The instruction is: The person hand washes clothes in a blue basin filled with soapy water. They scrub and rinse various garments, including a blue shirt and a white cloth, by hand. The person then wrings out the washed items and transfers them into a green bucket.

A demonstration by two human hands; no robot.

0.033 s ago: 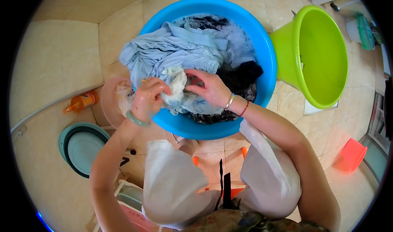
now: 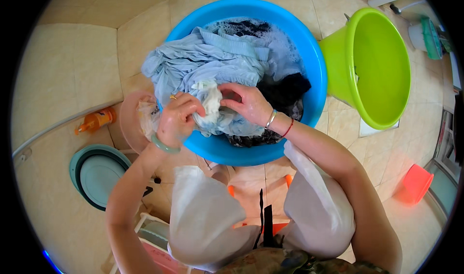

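Note:
Over the near left part of a large blue basin (image 2: 316, 100), both of my hands work on a wet white cloth (image 2: 210, 100), bunched up. My left hand (image 2: 180, 117), with a ring and a green bangle, pinches the cloth's left side with curled fingers. My right hand (image 2: 249, 102), wearing a silver bangle and a red string, grips its right edge between thumb and fingers. A wet light-blue garment with a ribbed band (image 2: 203, 59) is heaped just beyond them and hangs over the basin's left rim. Dark clothes (image 2: 285, 90) lie to the right in soapy water.
A tall lime-green bucket (image 2: 382, 71) stands right of the basin. At left are a pink basin (image 2: 133, 122), an orange bottle (image 2: 98, 119) lying down and a teal folding basin (image 2: 99, 175). A coral-red container (image 2: 416, 183) is at far right. White-covered knees (image 2: 203, 211) flank the near side.
My left hand has shifted slightly to the right with its pinch of white cloth. My right hand and the heaped laundry look nearly the same.

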